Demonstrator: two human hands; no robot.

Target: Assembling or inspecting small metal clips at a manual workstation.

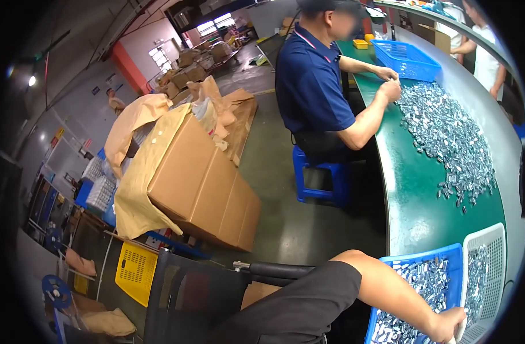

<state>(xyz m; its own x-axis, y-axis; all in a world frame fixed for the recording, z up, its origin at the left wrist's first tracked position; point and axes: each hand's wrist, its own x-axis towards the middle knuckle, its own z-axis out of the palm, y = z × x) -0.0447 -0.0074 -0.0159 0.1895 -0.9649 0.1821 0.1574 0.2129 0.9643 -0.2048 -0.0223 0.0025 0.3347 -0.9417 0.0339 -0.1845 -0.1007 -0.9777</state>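
Two plastic baskets stand side by side at the near end of the smooth green bench (410,209), one blue basket (455,272) and one perforated white basket (494,275). Both hold countless short, shiny metal pieces (420,281); one larger heap (449,129) lies beyond. The left hand (449,325) is at the white rim, fingers curled; I cannot tell whether they grip.

left elbow (355,265) bent, high; left hand (447,325) low

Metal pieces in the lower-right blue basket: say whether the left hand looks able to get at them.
Probably yes: the left hand is close to the metal pieces, and the blue basket has no lid. The grip, perhaps on the white basket's rim, may first have to open.
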